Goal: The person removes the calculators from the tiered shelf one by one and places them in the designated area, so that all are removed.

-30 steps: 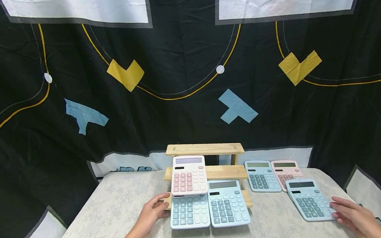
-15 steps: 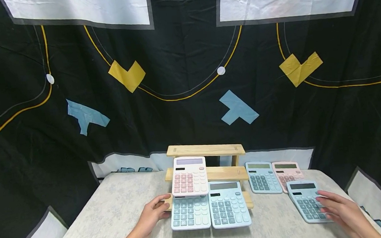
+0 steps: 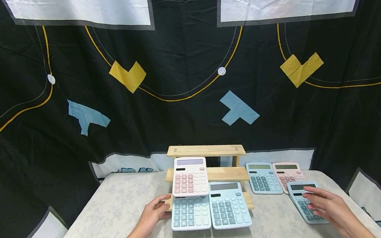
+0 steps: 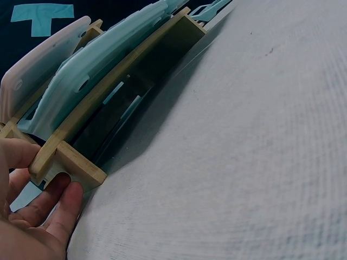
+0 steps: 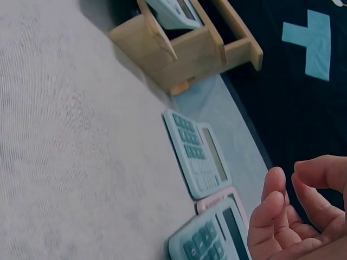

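Observation:
My left hand (image 3: 153, 212) is at the left end of a tiered wooden stand (image 3: 226, 173). In the left wrist view its thumb and fingers pinch the end of the lowest wooden board (image 4: 51, 146). A white calculator with pink keys (image 3: 189, 176) leans on the middle tier. Two blue calculators, a left one (image 3: 190, 213) and a right one (image 3: 229, 205), lean side by side on the bottom tier. My right hand (image 3: 330, 207) hovers over the front blue calculator (image 3: 304, 199) on the table, partly covering it. Its fingers are loosely bent, with nothing between them.
Behind the front calculator, another blue calculator (image 3: 264, 177) and a pink calculator (image 3: 286, 171) lie on the table (image 3: 123, 199), right of the stand. The pink one is partly covered. A black patterned cloth (image 3: 184, 123) hangs behind the table.
My right hand has moved left, from the front blue calculator's right edge to above its keys and display. That calculator stays in place. My left hand keeps its hold on the stand.

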